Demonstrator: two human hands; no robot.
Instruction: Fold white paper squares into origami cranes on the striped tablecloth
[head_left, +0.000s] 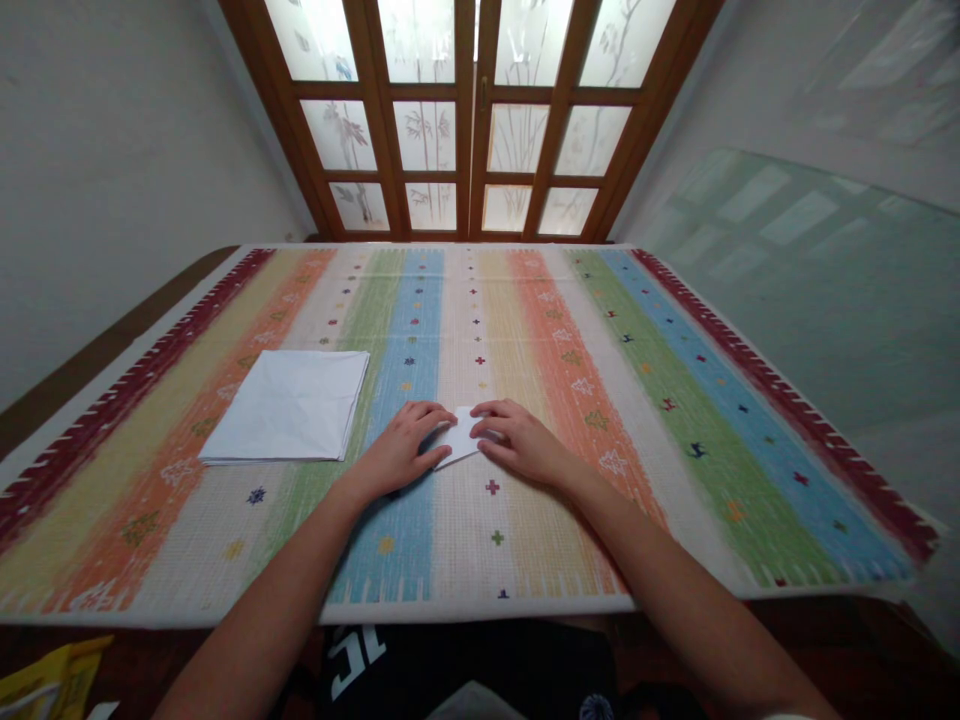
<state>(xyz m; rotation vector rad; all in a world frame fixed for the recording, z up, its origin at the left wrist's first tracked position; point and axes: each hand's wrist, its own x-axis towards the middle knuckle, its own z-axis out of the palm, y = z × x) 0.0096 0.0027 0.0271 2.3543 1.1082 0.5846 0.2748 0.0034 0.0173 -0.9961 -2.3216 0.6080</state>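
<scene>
My left hand (401, 450) and my right hand (521, 443) lie palm down, fingers towards each other, on a striped woven cloth (720, 440). Between them is a small folded white piece (459, 436), paper or fabric, with its ends under my fingertips. Both hands press on it from either side, and they hide part of it. To the left of my left hand lies a larger square stack of folded white sheets (289, 405), apart from both hands.
The cloth covers a wide table, with red borders along both sides. Frosted glass doors in a wooden frame (472, 130) stand beyond it, between pale walls. Below the near edge are my dark printed shirt (465, 670) and a yellow bag (52, 680).
</scene>
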